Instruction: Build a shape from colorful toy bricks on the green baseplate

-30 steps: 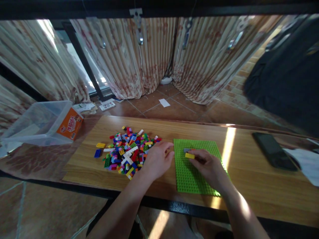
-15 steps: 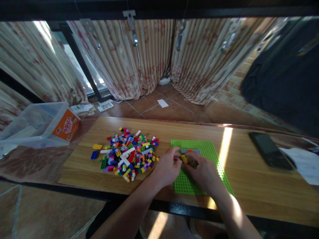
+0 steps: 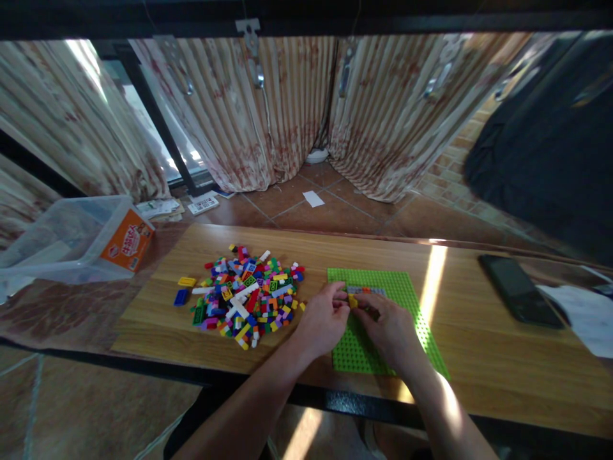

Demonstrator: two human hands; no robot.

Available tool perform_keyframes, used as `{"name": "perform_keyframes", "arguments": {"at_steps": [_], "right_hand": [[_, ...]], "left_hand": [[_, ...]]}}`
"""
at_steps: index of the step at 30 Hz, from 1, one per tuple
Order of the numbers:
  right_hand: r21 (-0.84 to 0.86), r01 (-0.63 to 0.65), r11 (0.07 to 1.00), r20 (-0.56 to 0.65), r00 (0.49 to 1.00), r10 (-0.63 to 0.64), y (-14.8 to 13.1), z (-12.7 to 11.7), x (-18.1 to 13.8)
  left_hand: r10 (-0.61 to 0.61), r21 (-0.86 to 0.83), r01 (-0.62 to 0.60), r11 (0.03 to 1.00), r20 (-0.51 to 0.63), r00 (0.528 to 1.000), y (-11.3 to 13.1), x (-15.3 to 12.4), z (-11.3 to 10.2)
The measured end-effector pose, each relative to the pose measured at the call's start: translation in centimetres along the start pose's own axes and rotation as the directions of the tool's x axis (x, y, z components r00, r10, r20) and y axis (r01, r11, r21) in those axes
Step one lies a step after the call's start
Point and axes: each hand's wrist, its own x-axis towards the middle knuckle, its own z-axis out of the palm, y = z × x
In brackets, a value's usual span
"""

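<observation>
A small yellow toy brick [image 3: 353, 301] is between my two hands, just over the green studded baseplate [image 3: 352, 352]. My right hand [image 3: 389, 326] pinches it from the right with thumb and fingers. The curled fingertips of my left hand [image 3: 322, 317] close on its left side. Just beyond the fingers, a row of grey bricks with an orange one [image 3: 366, 291] sits near the baseplate's far edge, partly covered by my right hand. How the yellow brick's underside meets the plate is hidden.
Left of the baseplate lies a heap of mixed toy bricks [image 3: 249, 297] on the wooden table [image 3: 158, 319]. Loose yellow [image 3: 186, 282] and blue [image 3: 181, 297] bricks lie beside it. A clear plastic bin [image 3: 71, 236] stands farther left; a black phone [image 3: 520, 291] and white paper [image 3: 582, 319] are right.
The yellow brick has turned a little and shifted slightly away from me, nearer the grey row. Both hands stay almost in place, with only small finger movements.
</observation>
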Motion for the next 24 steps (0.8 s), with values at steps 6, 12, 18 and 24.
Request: {"name": "perform_keyframes", "arguments": {"at_steps": [6,12,18,24], "right_hand": [[0.011,0.011,1.0,0.011,1.0,-0.012,0.0,0.0,0.0],[0.075,0.019,0.997,-0.018,1.0,-0.017,0.0,0.2,-0.1],[0.082,-0.003,0.997,-0.022,1.0,0.005,0.4,0.4,0.1],[0.12,-0.032,0.992,-0.014,0.999,0.034,0.8,0.4,0.2]], "left_hand": [[0.027,0.106,-0.027,0.994,0.0,1.0,0.4,-0.3,-0.1],[0.086,0.187,-0.086,0.979,0.013,0.996,0.5,-0.6,0.2],[0.104,0.305,-0.102,0.947,0.011,0.995,0.5,-1.1,0.6],[0.121,0.365,-0.128,0.922,0.043,0.992,0.6,-1.6,0.9]]}}
